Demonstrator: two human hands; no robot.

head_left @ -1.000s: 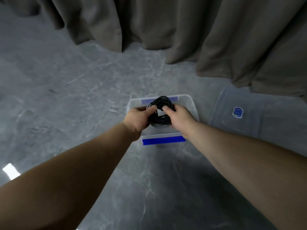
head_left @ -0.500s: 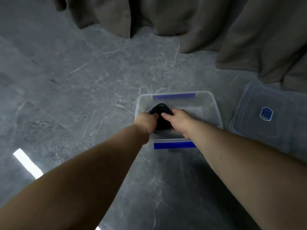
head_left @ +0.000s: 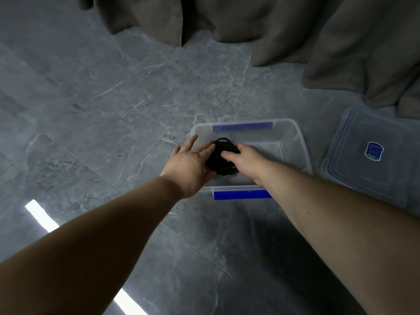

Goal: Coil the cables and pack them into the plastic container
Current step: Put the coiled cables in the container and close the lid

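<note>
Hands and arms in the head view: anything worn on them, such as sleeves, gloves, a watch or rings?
Nothing worn shows. The left hand and right hand are bare, without gloves. Both forearms are uncovered right to the frame's lower edge, so no sleeve or cuff is in view. No watch or band shows at either wrist. No ring is visible, though some fingers are partly hidden.

The coil of cable (head_left: pixel 221 159) lies in the container (head_left: pixel 295 142) between the left hand (head_left: pixel 188 163) and the right hand (head_left: pixel 246 159), with the lid (head_left: pixel 372 155) on the floor (head_left: pixel 102 98) right of the right hand and curtains (head_left: pixel 295 30) beyond both hands.
</note>
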